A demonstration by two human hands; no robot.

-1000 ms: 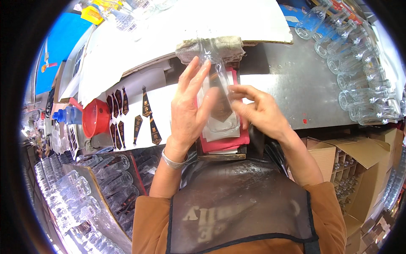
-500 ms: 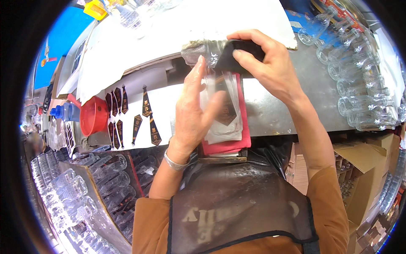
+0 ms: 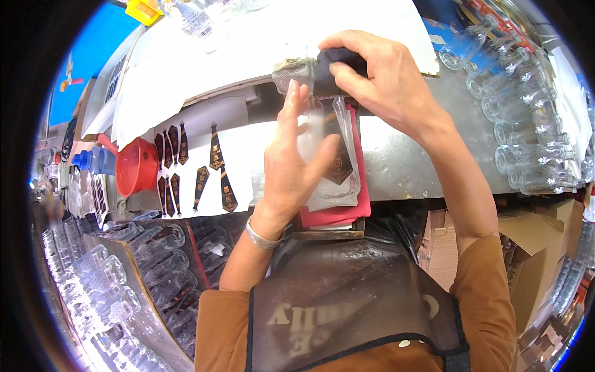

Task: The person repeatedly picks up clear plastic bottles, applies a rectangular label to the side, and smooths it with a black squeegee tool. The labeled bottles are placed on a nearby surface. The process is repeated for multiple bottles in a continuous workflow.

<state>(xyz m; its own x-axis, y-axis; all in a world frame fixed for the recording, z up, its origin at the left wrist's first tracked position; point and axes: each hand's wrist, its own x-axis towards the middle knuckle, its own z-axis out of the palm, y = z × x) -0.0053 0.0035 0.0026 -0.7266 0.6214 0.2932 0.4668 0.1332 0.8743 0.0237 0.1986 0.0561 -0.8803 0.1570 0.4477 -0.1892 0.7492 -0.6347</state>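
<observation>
Grasping blk pad [image 3: 343, 57]: R fingers [image 3: 356, 39] | L fingers [image 3: 290, 104]: extended, released, nr clear btl [image 3: 338, 191]

worktop [image 3: 409, 164]: grey | paper, left edge [image 3: 198, 137]: white | small tie shapes on it [image 3: 229, 192]: black, orange markings | bowl, left edge [image 3: 137, 162]: red | cloth, near edge [image 3: 364, 186]: pinkish red | large tie shape above it [image 3: 338, 167]: black, orange markings | pad in right hand [image 3: 390, 80] [image 3: 323, 67]: near-black | apron [image 3: 353, 291]: brown, pale letters, black trim

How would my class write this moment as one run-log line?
left hand: open; right hand: gripping dark object; nearby: clear bottle, pink cloth
</observation>
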